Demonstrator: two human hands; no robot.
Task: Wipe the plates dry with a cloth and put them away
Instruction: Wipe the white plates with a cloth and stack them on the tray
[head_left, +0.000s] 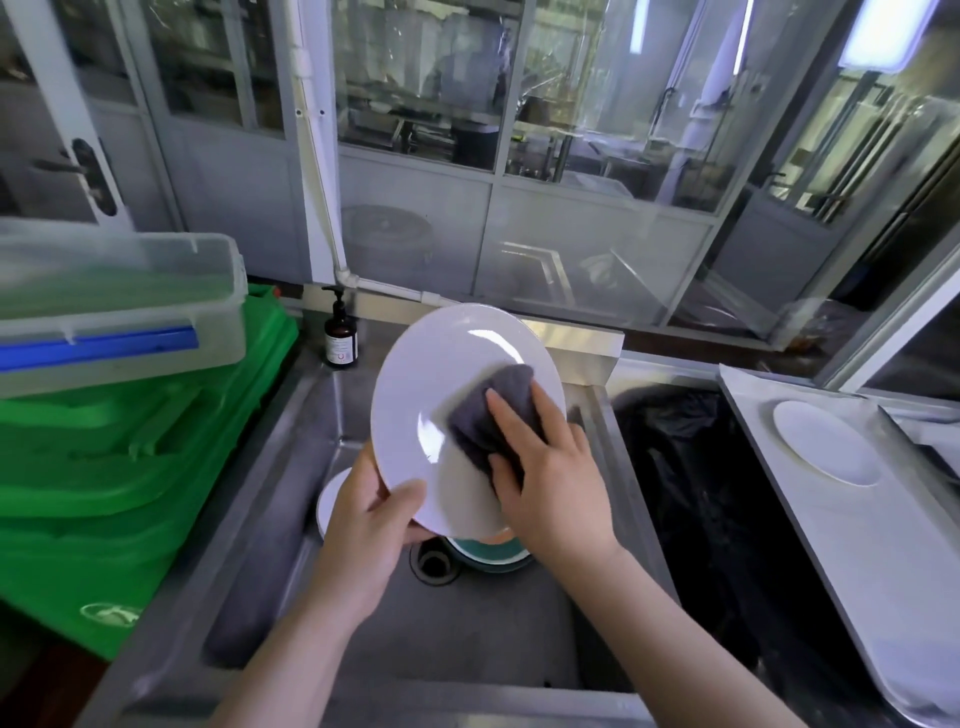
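Plate (441, 374) under cloth (488, 410), both hands.

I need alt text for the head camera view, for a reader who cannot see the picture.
Over a steel sink, the left hand grips a tilted white plate by its lower rim while the right hand presses a grey cloth on its face. More dishes lie in the sink; another white plate rests on the counter, right.
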